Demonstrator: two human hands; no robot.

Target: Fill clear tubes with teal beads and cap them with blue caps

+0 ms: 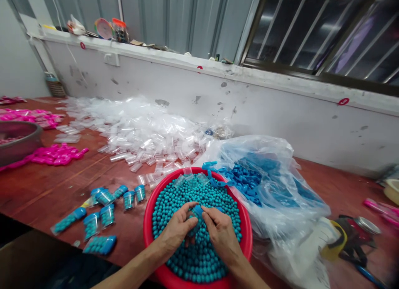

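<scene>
Above a red basin [246, 239] full of teal beads [193, 266], both hands meet around a small clear container [193, 227] with beads in it. My left hand [177, 228] has its fingers wrapped round the container's body. With thumb and fingertips, my right hand [222, 233] pinches the blue cap [197, 210] at the container's top. Fingers partly hide the container, and I cannot tell how firmly the cap sits. Several filled containers with blue caps [107, 215] lie on the table left of the basin. A few clear empty ones [187, 177] rest at the basin's far rim.
A heap of clear empty containers [146, 127] spreads along the wall. Right of the basin, a plastic bag [280, 185] holds blue caps [245, 179]. Pink pieces [59, 155] and a grey basin [34, 137] stand left; a yellow-and-black tool [339, 239] lies right.
</scene>
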